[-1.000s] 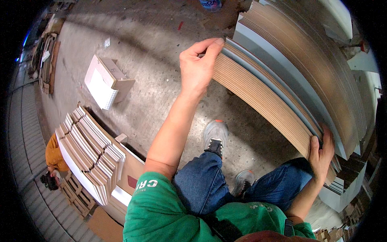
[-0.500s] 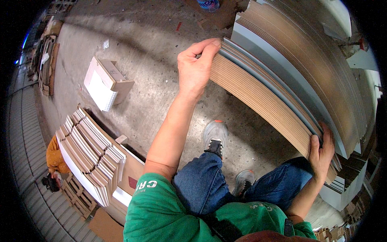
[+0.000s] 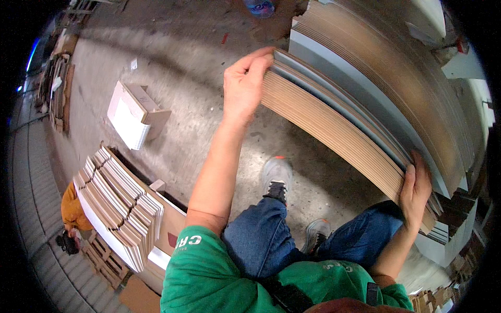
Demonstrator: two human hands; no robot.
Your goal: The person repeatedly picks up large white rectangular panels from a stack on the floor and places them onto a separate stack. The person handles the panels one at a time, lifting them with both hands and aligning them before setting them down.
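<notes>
My left hand [image 3: 243, 86] grips the far left end of a stack of cardboard sheets [image 3: 329, 130], thumb over the top edge. The closed fingers of my right hand [image 3: 416, 190] clasp the stack's near right end. Held on edge, these sheets show brown corrugated edges on the side toward me and greyish faces on the far side. Slight gaps part some of the grey-faced sheets near my left hand. Just beyond stands a bigger pile of cardboard sheets [image 3: 381, 68] with a pale front face. Fingers behind the held stack are partly hidden.
At the left lies a stack of white and brown folded boards [image 3: 120, 201]; past it a person in orange [image 3: 75, 208] stands near a wooden pallet [image 3: 104, 258]. A small box [image 3: 138, 112] sits on the concrete floor. A white carton [image 3: 449, 235] is at the right.
The held stack and my left hand have shifted slightly left. Gaps between the grey-faced sheets look wider near my left hand. Both hands keep their hold.
</notes>
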